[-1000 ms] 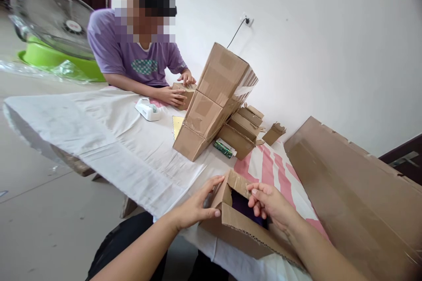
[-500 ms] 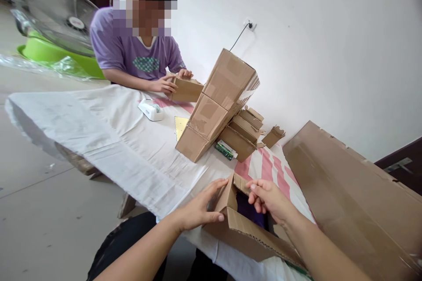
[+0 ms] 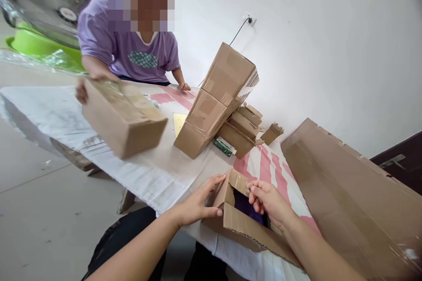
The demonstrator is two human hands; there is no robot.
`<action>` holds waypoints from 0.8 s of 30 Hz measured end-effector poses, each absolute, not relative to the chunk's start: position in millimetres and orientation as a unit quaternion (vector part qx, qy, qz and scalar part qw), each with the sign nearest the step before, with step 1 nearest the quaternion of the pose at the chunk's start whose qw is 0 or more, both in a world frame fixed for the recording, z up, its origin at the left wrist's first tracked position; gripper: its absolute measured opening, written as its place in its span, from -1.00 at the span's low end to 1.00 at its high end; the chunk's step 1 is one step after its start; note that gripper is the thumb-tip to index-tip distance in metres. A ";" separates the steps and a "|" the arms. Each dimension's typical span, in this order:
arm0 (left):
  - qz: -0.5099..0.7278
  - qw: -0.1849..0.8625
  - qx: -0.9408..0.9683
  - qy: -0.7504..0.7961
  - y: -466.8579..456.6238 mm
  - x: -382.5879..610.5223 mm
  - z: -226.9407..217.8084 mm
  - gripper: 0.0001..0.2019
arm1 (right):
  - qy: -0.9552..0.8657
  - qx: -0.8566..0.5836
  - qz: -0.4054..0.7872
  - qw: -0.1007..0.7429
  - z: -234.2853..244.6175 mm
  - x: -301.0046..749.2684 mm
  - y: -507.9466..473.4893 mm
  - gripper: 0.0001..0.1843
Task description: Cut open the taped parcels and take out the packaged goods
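An open cardboard box [image 3: 245, 230] lies on the table's near edge, with something dark purple [image 3: 245, 206] inside. My left hand [image 3: 198, 202] grips the box's left end flap, thumb under and fingers along the top. My right hand [image 3: 268, 202] pinches the far flap [image 3: 239, 180] with curled fingers. Across the table a person in a purple shirt [image 3: 132, 55] holds out a taped cardboard box [image 3: 123, 116] towards me with one hand; it is blurred by motion.
A leaning stack of taped boxes [image 3: 217, 101] stands mid-table with smaller boxes [image 3: 244, 129] and a green item [image 3: 223, 147] beside it. A large flat cardboard sheet [image 3: 349, 193] lies at right. A fan [image 3: 42, 2] and green basin [image 3: 36, 44] are behind left.
The person opposite has swung a taped box out over the table towards me, hiding the white tape dispenser. My hands have stayed on the open box's flaps.
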State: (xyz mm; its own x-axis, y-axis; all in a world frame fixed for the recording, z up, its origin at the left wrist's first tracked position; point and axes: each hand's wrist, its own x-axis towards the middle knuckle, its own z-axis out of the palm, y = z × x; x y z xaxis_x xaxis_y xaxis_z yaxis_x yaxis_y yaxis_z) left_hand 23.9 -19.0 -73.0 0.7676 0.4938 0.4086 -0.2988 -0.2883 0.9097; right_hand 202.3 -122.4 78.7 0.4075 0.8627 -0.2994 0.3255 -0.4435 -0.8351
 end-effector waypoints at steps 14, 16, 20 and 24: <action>0.363 0.564 0.741 0.044 -20.5 24.6 -64.9 -0.09 | -0.496 -0.787 0.229 0.287 79.7 217.9 -117.3 -0.78; 0.360 0.564 0.742 0.034 -19.8 22.9 -63.5 -0.08 | -0.512 -0.785 0.193 0.290 85.2 228.1 -115.3 -0.81; 0.354 0.568 0.743 0.031 -19.2 20.9 -61.8 -0.09 | -0.575 -0.769 0.099 0.262 79.3 237.7 -117.8 -0.74; 0.356 0.568 0.741 0.038 -20.5 20.7 -59.5 -0.12 | -0.613 -0.762 0.060 0.201 63.6 236.7 -121.1 -0.74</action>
